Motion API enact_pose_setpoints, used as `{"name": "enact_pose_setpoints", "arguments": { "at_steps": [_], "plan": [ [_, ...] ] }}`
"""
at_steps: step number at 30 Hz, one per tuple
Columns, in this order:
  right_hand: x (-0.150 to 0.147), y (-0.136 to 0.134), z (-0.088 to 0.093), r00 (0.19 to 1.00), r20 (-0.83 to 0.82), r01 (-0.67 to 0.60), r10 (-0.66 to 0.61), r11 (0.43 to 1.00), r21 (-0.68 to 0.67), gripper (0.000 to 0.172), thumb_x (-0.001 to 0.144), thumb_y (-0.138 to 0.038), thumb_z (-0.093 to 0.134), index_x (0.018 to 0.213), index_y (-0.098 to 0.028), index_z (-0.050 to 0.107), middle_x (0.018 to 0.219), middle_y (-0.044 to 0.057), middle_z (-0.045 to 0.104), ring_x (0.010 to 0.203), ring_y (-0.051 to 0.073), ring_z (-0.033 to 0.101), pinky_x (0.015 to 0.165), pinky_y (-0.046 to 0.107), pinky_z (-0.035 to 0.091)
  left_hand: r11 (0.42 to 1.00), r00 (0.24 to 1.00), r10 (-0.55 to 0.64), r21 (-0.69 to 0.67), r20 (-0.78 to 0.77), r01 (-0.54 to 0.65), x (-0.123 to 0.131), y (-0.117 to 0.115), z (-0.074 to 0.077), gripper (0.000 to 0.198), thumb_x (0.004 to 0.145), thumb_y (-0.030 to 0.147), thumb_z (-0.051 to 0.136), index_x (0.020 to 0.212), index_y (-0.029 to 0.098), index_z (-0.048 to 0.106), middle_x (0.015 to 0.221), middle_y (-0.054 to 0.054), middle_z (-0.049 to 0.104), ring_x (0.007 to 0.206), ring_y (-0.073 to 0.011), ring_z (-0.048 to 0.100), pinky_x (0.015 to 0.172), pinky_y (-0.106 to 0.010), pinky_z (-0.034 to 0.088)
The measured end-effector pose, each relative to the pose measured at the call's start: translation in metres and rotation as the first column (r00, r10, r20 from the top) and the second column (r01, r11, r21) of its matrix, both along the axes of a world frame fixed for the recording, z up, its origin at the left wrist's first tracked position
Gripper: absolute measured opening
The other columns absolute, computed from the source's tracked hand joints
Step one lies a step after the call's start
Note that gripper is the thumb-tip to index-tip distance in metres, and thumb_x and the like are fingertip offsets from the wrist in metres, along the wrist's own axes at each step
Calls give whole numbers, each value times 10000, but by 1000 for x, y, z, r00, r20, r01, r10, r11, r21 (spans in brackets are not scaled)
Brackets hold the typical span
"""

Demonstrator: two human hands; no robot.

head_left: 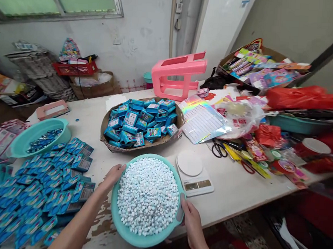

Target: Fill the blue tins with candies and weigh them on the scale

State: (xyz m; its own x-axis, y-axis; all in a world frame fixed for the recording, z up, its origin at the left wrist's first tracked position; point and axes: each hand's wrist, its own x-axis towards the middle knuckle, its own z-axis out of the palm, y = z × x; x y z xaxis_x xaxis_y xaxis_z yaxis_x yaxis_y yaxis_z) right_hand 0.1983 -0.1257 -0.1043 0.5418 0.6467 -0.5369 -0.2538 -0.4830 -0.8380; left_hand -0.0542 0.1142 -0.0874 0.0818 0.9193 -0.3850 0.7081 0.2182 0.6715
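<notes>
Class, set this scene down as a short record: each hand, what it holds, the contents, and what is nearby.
Left hand: gripping the basin at its upper left rim
Right hand: gripping its right side
Contents: many small white and pale blue pellets
Right of basin: white scale
Beyond basin: cardboard tray piled with blue boxes
Support under basin: cannot tell

Bright centre, blurred and stretched edges.

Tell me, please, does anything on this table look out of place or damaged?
Yes, two things. The pink stool lies on its side along the far edge of the white table, odd for a seat. The table also looks damaged: brown worn patches show between the left forearm and the bowl of pale pellets.
</notes>
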Motion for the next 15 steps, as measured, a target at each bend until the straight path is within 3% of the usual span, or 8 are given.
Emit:
{"name": "enact_pose_setpoints", "arguments": {
  "at_steps": [3, 6, 9, 12, 15],
  "plan": [
    [8, 4, -1, 997, -72, -39, 37, 999, -17, 510, 681, -692, 553, 671, -182, 547, 549, -29, 459, 485, 125, 442, 375, 220, 397, 999, 999, 16, -48, -36, -18, 9, 13, -2, 475, 689, 630, 453, 682, 179, 603, 704, -73, 660, 742, -274, 607, 618, -320, 435],
    [17, 5, -1, 979, -176, -105, 100, 994, -16, 501, 676, -686, 569, 672, -185, 555, 559, -23, 483, 477, 129, 458, 390, 250, 450, 994, 991, -58, -96, -119, 46, 14, 21, 8, 497, 713, 633, 432, 736, 179, 634, 785, -89, 684, 798, -280, 614, 656, -316, 435],
    [28, 5, -3, 953, -265, -154, 145, 988, -13, 508, 660, -688, 587, 733, -186, 605, 557, -18, 502, 464, 137, 478, 398, 273, 479, 995, 919, -87, -83, -384, 60, 27, 31, 30, 499, 722, 628, 445, 879, 201, 650, 914, -118, 689, 893, -318, 613, 713, -351, 433],
    [40, 6, -5, 910, -324, -267, 257, 964, 13, 507, 670, -681, 589, 781, -187, 628, 555, -14, 524, 460, 132, 490, 394, 255, 469, 991, 795, 112, 130, -596, -42, 54, 56, 52, 552, 780, 631, 365, 1066, 211, 582, 977, -158, 673, 949, -360, 605, 734, -408, 436],
    [50, 7, -7, 873, -325, -363, 362, 930, 60, 498, 726, -671, 541, 786, -181, 607, 537, -16, 524, 473, 122, 495, 401, 219, 436, 950, 749, 270, 293, -606, -105, 86, 97, 58, 607, 824, 590, 341, 1241, 157, 428, 1056, -214, 638, 1001, -378, 590, 768, -453, 439]
  ]
}}
